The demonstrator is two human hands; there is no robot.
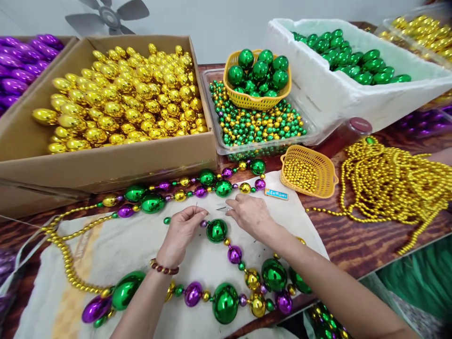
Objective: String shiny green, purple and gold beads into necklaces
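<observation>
My left hand (185, 226), with a beaded bracelet (164, 268) at its wrist, pinches the thread end of a bead strand beside a small purple bead (204, 223). A thin tip of thread stands above the fingertips. From there the strand runs through a large green bead (216, 230) and a purple bead (235, 254). My right hand (247, 214) is closed round small scissors (221, 208), whose pointed silver blades face left, just apart from my left fingers. Their handles are hidden in my palm. A small green bead (167, 220) lies left of my left hand.
A white cloth (137, 249) lies under the strands. Behind stand a cardboard box (141, 157) of gold beads, a clear tray (264, 148) of small beads, and a white foam box (318, 84). Right are a yellow basket (328, 174) and piled gold bead chains (384, 188).
</observation>
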